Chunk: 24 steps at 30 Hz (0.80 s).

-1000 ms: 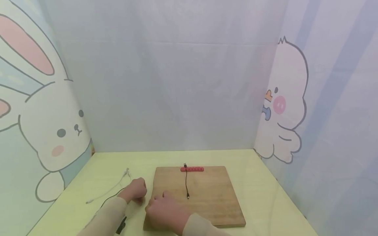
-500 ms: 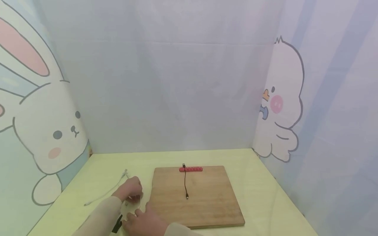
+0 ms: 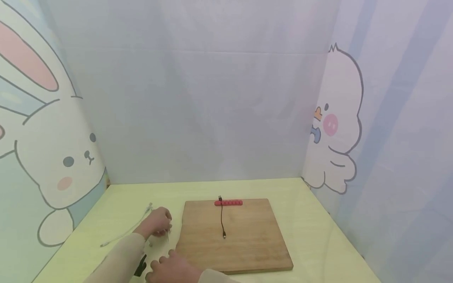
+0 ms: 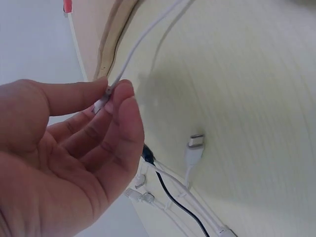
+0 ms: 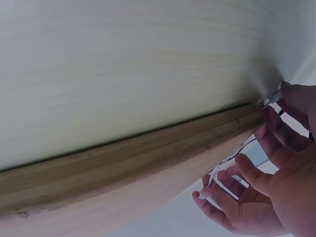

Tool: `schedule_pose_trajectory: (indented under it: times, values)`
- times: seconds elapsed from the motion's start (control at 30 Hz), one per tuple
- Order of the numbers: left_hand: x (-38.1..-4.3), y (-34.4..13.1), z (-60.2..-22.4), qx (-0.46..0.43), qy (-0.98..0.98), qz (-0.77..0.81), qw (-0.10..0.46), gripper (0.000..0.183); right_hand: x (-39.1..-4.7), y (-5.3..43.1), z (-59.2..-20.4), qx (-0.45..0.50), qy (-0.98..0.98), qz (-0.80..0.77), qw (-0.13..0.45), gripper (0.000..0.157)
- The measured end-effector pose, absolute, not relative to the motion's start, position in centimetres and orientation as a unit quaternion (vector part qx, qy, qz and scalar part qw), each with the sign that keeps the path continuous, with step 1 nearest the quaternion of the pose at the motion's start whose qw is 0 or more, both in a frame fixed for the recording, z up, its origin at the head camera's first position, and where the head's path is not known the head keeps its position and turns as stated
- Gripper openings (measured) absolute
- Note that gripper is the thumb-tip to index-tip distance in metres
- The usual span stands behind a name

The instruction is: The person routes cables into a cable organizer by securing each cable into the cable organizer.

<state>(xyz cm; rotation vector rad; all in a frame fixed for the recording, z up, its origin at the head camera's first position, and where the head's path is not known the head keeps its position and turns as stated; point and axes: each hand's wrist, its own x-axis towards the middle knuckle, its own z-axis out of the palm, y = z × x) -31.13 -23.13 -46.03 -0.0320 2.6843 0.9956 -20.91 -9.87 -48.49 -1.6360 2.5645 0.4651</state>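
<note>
My left hand [image 3: 159, 221], just left of the wooden board [image 3: 237, 243], pinches one end [image 4: 101, 103] of a thin white cable [image 4: 139, 42] between thumb and fingertips. From there the cable runs up and out of the left wrist view. Low by the board's near left corner is my right hand [image 3: 173, 269]. In the right wrist view its thumb and forefinger pinch a pale connector [image 5: 273, 97], partly hidden by the fingers. On the table below my left hand lies a white cable's metal-tipped connector [image 4: 195, 148].
A short black cable [image 3: 222, 220] lies on the board, its far plug over a red ridged strip [image 3: 231, 203] at the back edge. Another white cable [image 3: 124, 235] stretches along the table's left side. A black plug [image 3: 140, 265] lies between my forearms.
My right hand has moved left and nearer to me, off the board's near left corner. My left hand has shifted slightly left and up, with the white cable now showing below it.
</note>
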Motion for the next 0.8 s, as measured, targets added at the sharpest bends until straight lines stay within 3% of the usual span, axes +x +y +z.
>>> schedule_pose_trajectory:
  times: [0.7, 0.8]
  values:
    - [-31.9, -22.6, -44.5, 0.007, 0.939, 0.329, 0.098, 0.021, -20.6, -9.0, -47.8, -0.515, 0.848, 0.062, 0.11, 0.014]
    - [-32.1, -22.6, -44.3, 0.007, 0.942, 0.321, 0.102, 0.024, -20.6, -8.9, -47.7, -0.525, 0.843, 0.065, 0.094, 0.014]
